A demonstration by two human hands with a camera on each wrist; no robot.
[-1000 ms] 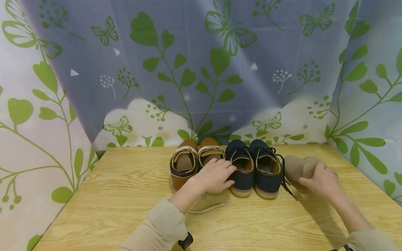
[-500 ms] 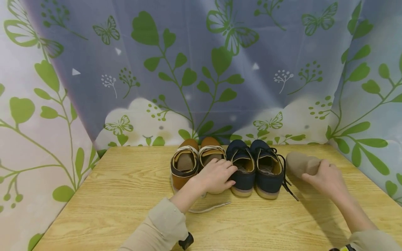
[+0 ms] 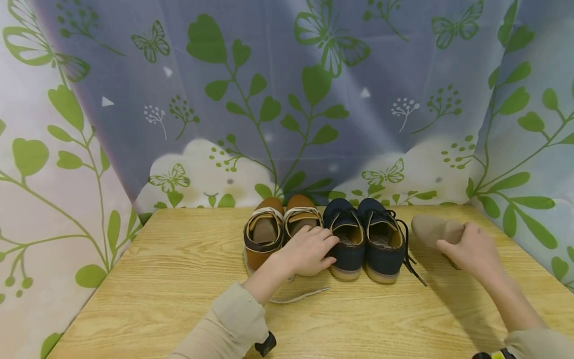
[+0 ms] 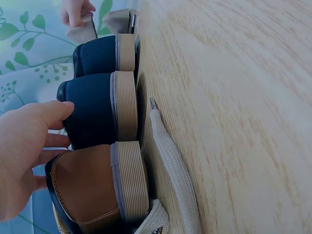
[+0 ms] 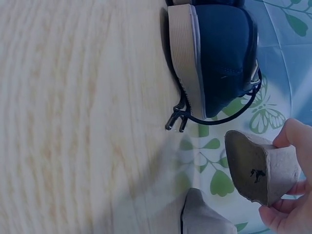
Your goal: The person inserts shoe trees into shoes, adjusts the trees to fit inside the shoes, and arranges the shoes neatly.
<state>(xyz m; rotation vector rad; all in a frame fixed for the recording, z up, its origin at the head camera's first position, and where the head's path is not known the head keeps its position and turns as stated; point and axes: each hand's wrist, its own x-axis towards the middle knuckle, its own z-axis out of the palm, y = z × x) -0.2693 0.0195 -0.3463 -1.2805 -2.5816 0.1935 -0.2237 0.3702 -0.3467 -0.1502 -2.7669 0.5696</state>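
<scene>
My right hand (image 3: pixel 473 252) pinches a beige molded shoe insert (image 5: pixel 282 170), its flat cut end bearing a black mark in the right wrist view. A second beige insert (image 5: pixel 204 218) lies on the table close by. My left hand (image 3: pixel 307 252) rests between a pair of brown lace-up shoes (image 3: pixel 263 234) and a pair of navy ones (image 3: pixel 346 259). In the left wrist view its thumb (image 4: pixel 62 110) touches the heel collar of the nearer navy shoe (image 4: pixel 92 109). Its other fingers reach past the brown shoe (image 4: pixel 87 185), their tips partly hidden.
The shoes stand side by side on a wooden table (image 3: pixel 188 279), toes toward the patterned back cloth (image 3: pixel 251 99). A loose white lace (image 4: pixel 175 168) lies behind the brown pair. Black lace ends (image 3: pixel 414 271) hang right of the navy pair.
My right hand has shifted slightly right with the beige insert, which has moved off the other one, and a dark edge now shows below it. My left hand has stayed in place.
</scene>
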